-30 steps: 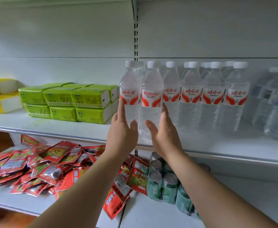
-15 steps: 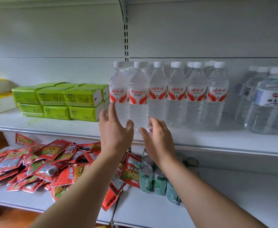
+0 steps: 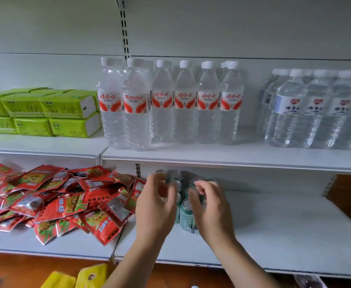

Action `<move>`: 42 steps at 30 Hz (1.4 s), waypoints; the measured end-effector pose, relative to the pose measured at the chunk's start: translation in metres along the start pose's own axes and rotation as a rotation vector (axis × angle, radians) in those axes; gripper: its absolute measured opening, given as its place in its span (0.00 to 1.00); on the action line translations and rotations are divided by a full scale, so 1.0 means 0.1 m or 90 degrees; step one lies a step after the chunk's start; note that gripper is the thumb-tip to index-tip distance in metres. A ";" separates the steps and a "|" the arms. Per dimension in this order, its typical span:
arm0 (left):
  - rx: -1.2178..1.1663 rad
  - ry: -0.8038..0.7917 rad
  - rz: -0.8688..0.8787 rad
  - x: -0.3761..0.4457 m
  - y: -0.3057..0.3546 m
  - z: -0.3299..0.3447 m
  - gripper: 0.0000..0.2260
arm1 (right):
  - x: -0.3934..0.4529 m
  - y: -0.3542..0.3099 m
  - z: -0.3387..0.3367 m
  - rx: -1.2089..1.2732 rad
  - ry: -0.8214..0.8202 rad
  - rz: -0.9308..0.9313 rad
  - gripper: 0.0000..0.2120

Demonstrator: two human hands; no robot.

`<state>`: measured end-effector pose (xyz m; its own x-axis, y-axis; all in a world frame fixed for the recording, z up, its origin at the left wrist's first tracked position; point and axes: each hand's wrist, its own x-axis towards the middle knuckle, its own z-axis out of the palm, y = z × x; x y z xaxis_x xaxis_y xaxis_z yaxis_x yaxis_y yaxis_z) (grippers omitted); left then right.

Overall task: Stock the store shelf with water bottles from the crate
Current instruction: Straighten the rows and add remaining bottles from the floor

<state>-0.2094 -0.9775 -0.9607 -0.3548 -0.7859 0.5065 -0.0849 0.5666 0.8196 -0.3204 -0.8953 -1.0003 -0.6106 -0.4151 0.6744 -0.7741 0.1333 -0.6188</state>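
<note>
The two front bottles at the left end of the row have been let go: a second ago both hands were raised against them, and now the left hand [image 3: 156, 206] and the right hand [image 3: 211, 208] have been drawn down and back, in front of the lower shelf [image 3: 274, 235]. Nothing is held in either; the fingers of each are loosely curled and blurred by motion, so each grip is empty and slack.

The water bottles [image 3: 137, 109] are left standing upright on the upper shelf [image 3: 232, 156], in a red-labelled row, the two leftmost set slightly nearer than the rest. Just left of them lie green tissue packs [image 3: 52, 113]; well to the right stands a second group of blue-labelled bottles [image 3: 315, 113]. Behind the hands green cans [image 3: 188, 215] are partly hidden, with red snack packets [image 3: 56, 200] heaped to the left.

The placement of this pair is judged complete, and the withdrawal suggests a return to the crate, which is not in view.
</note>
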 end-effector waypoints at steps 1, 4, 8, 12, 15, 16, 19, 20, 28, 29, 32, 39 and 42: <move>0.003 -0.021 -0.026 -0.12 -0.08 0.05 0.03 | -0.12 0.09 0.00 -0.015 -0.027 0.012 0.19; 0.058 -0.101 -0.116 -0.47 -0.42 0.16 0.05 | -0.52 0.33 0.02 -0.076 -0.121 0.050 0.17; 0.148 -0.278 -0.271 -0.84 -0.93 0.15 0.12 | -0.99 0.50 0.07 -0.128 -0.318 0.156 0.18; 0.201 -0.366 -0.369 -1.07 -1.31 0.11 0.14 | -1.30 0.54 0.14 -0.169 -0.502 0.213 0.23; 0.269 -0.478 -0.396 -1.28 -1.52 0.18 0.15 | -1.54 0.61 0.23 -0.204 -0.618 0.233 0.25; 0.286 -0.524 -0.415 -1.38 -1.58 0.21 0.17 | -1.62 0.62 0.26 -0.218 -0.664 0.234 0.26; 0.318 -0.607 -0.474 -1.58 -1.74 0.25 0.21 | -1.76 0.67 0.32 -0.269 -0.820 0.213 0.31; 0.329 -0.612 -0.478 -1.61 -1.79 0.25 0.21 | -1.77 0.68 0.33 -0.281 -0.856 0.201 0.34; 0.321 -0.682 -0.568 -1.71 -2.02 0.24 0.30 | -1.92 0.81 0.51 -0.295 -0.885 0.221 0.44; 0.309 -0.686 -0.590 -1.73 -2.02 0.24 0.33 | -1.93 0.83 0.53 -0.288 -0.876 0.232 0.44; 0.294 -0.692 -0.595 -1.77 -2.10 0.28 0.38 | -1.98 0.90 0.55 -0.260 -0.871 0.262 0.44; 0.329 -0.649 -0.553 -1.82 -2.11 0.28 0.23 | -2.05 0.92 0.49 -0.228 -0.838 0.237 0.41; 0.346 -0.592 -0.545 -1.80 -2.01 0.21 0.21 | -2.04 0.84 0.44 -0.196 -0.800 0.226 0.36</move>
<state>-0.1484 -0.9450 -1.2219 -0.4753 -0.6042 -0.6395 -0.8648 0.1872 0.4659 -0.2542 -0.8391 -1.2075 -0.3470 -0.8333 -0.4303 -0.7144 0.5321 -0.4545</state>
